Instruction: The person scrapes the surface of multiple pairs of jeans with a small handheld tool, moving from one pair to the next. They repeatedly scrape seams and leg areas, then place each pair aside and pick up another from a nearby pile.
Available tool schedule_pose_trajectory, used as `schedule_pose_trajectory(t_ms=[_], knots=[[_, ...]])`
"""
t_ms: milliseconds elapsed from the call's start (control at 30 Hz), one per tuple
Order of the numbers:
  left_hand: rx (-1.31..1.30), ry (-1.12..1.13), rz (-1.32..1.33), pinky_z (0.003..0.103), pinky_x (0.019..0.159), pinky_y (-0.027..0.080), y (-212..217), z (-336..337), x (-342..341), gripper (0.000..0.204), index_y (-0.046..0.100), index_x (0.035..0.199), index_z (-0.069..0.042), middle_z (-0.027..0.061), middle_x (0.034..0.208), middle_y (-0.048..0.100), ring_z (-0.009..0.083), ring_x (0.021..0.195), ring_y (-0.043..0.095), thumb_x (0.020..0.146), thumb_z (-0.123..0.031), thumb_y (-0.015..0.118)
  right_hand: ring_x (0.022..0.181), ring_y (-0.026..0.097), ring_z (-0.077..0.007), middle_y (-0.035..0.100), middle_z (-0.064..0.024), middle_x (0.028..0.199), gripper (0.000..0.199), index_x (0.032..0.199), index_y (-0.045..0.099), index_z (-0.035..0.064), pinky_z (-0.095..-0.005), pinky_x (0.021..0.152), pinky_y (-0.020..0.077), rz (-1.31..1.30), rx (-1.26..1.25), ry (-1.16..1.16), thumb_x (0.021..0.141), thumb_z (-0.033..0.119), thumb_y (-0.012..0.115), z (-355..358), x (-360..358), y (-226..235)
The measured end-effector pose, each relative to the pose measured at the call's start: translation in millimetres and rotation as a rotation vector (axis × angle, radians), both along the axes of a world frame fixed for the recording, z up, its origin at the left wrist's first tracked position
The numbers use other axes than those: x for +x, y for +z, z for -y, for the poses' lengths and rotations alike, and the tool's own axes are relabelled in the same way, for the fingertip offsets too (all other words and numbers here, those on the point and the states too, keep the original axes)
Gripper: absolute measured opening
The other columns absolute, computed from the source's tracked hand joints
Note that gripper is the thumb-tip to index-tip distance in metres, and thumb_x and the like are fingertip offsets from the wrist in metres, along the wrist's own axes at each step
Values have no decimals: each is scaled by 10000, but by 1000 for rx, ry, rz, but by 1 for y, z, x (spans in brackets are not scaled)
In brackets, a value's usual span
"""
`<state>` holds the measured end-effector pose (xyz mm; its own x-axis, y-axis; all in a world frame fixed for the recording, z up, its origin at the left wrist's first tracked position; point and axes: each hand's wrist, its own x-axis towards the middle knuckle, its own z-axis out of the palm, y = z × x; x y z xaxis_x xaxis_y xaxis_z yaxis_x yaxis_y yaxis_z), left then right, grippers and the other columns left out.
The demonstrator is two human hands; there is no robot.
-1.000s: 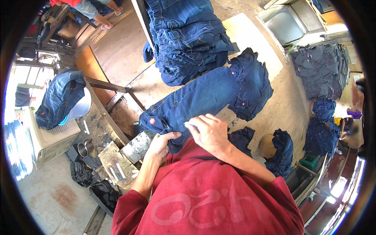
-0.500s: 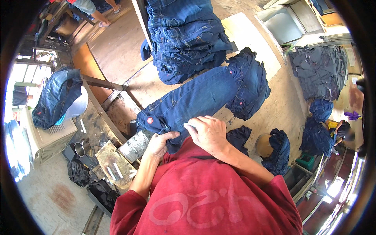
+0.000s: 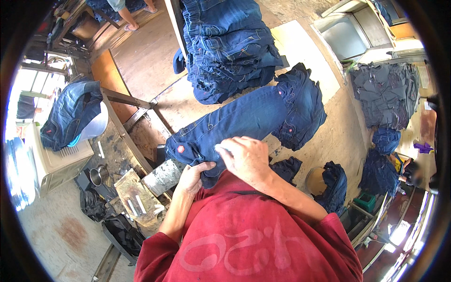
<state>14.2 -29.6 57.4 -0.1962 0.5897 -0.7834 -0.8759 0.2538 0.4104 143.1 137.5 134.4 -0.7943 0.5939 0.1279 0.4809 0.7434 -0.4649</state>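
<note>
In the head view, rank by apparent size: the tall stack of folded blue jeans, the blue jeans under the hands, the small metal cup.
1. Stack of folded blue jeans
2. Blue jeans under the hands, nearly as large, so unsure
3. Small metal cup, clearly smallest

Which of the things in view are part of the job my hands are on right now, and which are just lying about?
In hand:
- dark blue jeans spread on the wooden table
- left hand gripping their near end
- right hand pressing on them, a small pale object at its fingertips

Lying about:
- stack of folded jeans
- grey garment pile
- metal cup
- jeans on the pale box
</note>
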Motion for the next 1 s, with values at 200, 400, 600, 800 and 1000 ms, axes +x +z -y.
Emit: schedule_pose_trajectory(t_ms=[200,400,600,800,1000], knots=[[13,19,-12,387,955,628,1,-1,0,308,786,1155,34,132,1109,824,243,1026,789,855,97,750,701,711,-281,730,-52,769,168,865,746,137,-413,661,583,-16,-5,-51,953,265,812,-20,4,0],[81,77,15,416,994,635,12,-5,3,369,764,1202,41,139,1144,816,261,1035,791,850,150,735,760,731,-277,742,-52,804,185,861,739,150,-419,670,597,-23,-94,101,967,296,781,-33,6,-5],[-18,67,27,430,1012,631,5,-9,-1,407,760,1228,28,143,1181,809,274,1038,791,840,147,735,731,744,-269,760,-48,805,183,884,737,173,-396,659,580,39,-117,201,977,326,775,-40,2,-19],[-569,623,-635,426,983,564,14,-26,-5,326,726,1152,9,101,1082,731,264,1004,686,918,-152,886,678,764,-335,754,-124,771,254,1081,656,107,-457,607,584,125,-198,-327,1064,350,729,-153,67,-75],[-370,-423,-1853,450,1032,452,-21,-111,74,310,754,1039,-97,79,1180,701,302,1146,639,839,-258,928,804,780,-272,810,-57,916,341,1109,784,143,-409,718,600,-108,-219,-37,890,382,890,-163,110,-141]])
